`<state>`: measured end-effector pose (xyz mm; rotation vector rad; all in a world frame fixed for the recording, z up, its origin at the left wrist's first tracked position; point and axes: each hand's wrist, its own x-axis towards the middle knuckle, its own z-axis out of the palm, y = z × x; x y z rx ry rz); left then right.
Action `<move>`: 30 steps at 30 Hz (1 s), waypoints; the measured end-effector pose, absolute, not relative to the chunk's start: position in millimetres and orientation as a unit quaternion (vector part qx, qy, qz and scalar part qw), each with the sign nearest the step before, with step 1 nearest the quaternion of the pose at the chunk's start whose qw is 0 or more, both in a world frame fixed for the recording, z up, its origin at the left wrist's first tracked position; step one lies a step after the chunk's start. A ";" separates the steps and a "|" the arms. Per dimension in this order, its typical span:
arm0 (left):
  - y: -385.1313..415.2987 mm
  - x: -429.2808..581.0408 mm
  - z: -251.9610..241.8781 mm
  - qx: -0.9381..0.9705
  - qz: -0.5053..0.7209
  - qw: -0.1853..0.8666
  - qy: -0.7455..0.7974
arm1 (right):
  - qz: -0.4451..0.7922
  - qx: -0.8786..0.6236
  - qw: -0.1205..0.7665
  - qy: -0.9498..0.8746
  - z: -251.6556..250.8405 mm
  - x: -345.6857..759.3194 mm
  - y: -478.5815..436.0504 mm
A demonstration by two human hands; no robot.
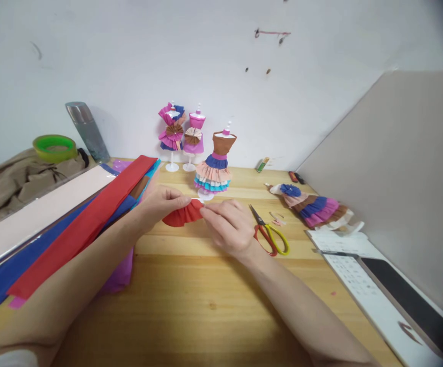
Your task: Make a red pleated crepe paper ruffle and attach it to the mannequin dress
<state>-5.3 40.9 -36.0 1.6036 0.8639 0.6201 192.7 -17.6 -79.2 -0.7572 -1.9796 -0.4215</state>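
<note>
A pleated piece of red crepe paper (183, 215) hangs between my two hands above the wooden table. My left hand (164, 201) pinches its upper left part between thumb and fingers. At its right end, the fingertips of my right hand (227, 224) are closed on the same paper. Just behind my hands stands a mini dress form (223, 145) with a brown top and a tiered ruffle skirt. Scissors (271, 234) with a red and a yellow handle lie right beside my right hand, blades pointing away.
Folded crepe paper sheets (91, 219) in several colours lie at the left. Behind them are a thermos (86, 130), green tape (54, 148) and brown cloth (26, 176). Two dressed forms (173, 132) stand by the wall. Another dressed form (316, 206) lies right, above a white board (355, 275).
</note>
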 end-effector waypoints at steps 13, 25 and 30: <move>38.0 -7.0 -28.4 0.810 0.238 0.414 0.340 | 0.309 -0.477 0.358 -0.741 -55.8 214.6 -7.6; 40.4 -12.9 -25.7 0.884 0.254 0.291 0.263 | 0.534 -0.411 0.371 -0.639 -54.3 214.7 -8.1; 35.4 -12.5 -23.9 0.897 0.247 0.258 0.259 | 0.500 -0.430 0.371 -0.654 -44.6 210.1 -15.6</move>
